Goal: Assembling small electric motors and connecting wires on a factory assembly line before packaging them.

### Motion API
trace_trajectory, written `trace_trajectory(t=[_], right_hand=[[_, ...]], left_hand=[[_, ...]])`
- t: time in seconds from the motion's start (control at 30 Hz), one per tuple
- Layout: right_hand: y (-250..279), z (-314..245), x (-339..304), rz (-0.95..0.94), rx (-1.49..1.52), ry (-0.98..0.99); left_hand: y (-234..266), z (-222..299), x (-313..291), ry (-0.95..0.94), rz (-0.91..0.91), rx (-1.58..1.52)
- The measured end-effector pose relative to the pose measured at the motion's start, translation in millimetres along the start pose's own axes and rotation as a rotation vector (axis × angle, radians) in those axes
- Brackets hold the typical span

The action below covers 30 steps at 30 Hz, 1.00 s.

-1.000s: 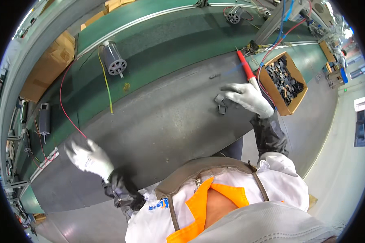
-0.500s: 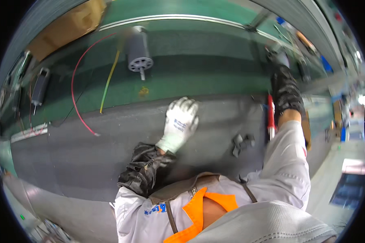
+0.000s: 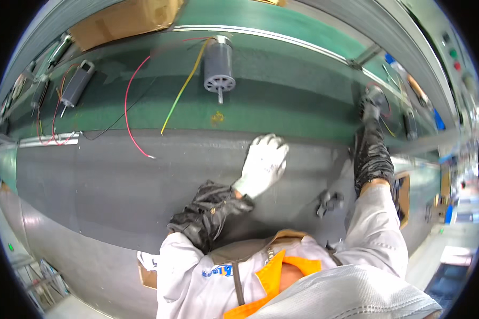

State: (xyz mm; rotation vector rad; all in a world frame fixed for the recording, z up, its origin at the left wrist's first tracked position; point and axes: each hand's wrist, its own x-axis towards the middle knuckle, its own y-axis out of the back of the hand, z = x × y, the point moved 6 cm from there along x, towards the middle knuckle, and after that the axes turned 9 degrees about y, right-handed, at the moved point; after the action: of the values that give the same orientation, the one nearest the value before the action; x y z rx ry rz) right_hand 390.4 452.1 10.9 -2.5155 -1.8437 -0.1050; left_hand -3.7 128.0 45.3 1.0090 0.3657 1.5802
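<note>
My left hand (image 3: pixel 264 164), in a white glove, lies palm down on the dark grey mat (image 3: pixel 112 196), fingers stretched and a little apart, holding nothing. On the far right my right hand (image 3: pixel 372 112) is stretched out, its fingers closed around a grey electric motor (image 3: pixel 376 97); the grip is small and partly blurred. A red wire and a yellow one trail beside that motor. Beyond my left hand, another grey cylindrical motor (image 3: pixel 219 63) lies on the green surface, its shaft toward me. From its far end run a red wire (image 3: pixel 126 101) and a yellow-green wire (image 3: pixel 184 87).
More motors (image 3: pixel 77 84) with wires lie at the left. A cardboard box (image 3: pixel 125 24) stands at the back left. A small dark object (image 3: pixel 329 202) sits on the mat near my body. A metal rail (image 3: pixel 271 36) crosses the back; a wooden-handled tool (image 3: pixel 417 88) lies far right.
The view has shifted, moving the scene rightward in the picture. The motor at my right hand shows more clearly now. The red tool beside my right arm is no longer visible. My left hand stays on the mat.
</note>
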Motion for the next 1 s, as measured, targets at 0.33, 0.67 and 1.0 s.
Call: trace_trajectory(t=[0.33, 0.67, 1.0], right_hand=[[-104, -98, -388, -0.497, -0.106, 0.136], [-45, -107, -521, -0.855, -0.2, -0.133], [10, -81, -409, -0.295, -1.418, 0.45]], left_hand=[[6, -32, 6, 0.157, 0.214, -0.361], [29, -31, -65, 0.495, -0.072, -1.088], [17, -15, -73, 0.529, -0.115, -0.956]])
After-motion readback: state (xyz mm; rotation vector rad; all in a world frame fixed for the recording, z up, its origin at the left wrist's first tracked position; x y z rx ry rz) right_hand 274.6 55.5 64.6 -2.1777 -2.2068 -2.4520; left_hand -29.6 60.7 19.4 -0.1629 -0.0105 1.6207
